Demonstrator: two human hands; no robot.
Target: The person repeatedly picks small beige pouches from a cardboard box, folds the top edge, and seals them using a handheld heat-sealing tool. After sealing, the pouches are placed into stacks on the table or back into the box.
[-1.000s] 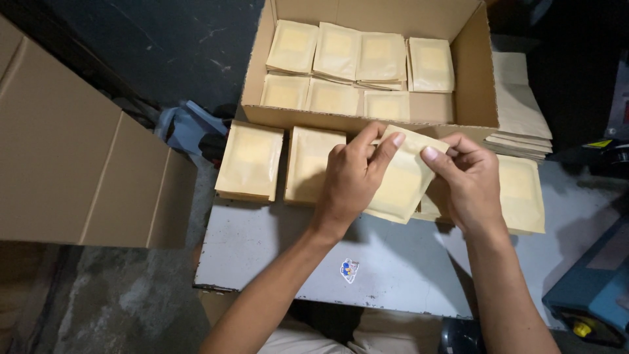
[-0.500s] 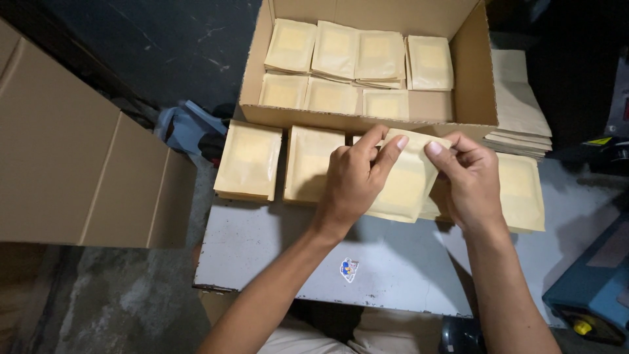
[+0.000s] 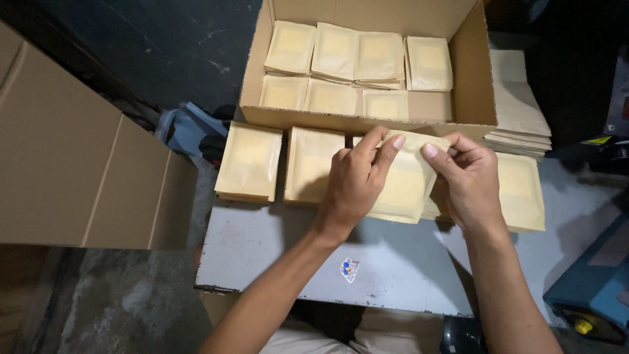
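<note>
A dim workroom with a dark floor lies below the camera, and in the middle of the single head view stands a worn grey table (image 3: 275, 249) with a small sticker (image 3: 349, 269) near its front edge. A large open cardboard box (image 3: 473, 72) sits at the back of the table, filled with two rows of tan paper pouches (image 3: 357, 56). Just in front of the box lie more stacks of the same pouches: one stack (image 3: 250, 162) towards the left corner of the table, a second stack (image 3: 313, 164) beside it, and another stack (image 3: 522, 190) at the right. Flat cardboard sheets (image 3: 72, 164) lean to the left of the table, and a blue machine (image 3: 593, 288) stands at its right corner. Both hands hold one pouch (image 3: 403, 187) raised just in front of the box, its long axis running from the box towards the person and tilted a little to the left. The left hand (image 3: 357, 180) pinches the pouch's top left part between thumb and fingers, clenched on it; the right hand (image 3: 468, 183) grips the top right corner, fingertips curled over the upper edge. The pouch's body hangs between and below the two grips, equally near to each hand, with the mouth end towards the box. Against the earlier frames, the hands have closed nearer to each other along the top edge, and the pouch sits slightly lower and more level, while the stacks and the box lie unchanged.
</note>
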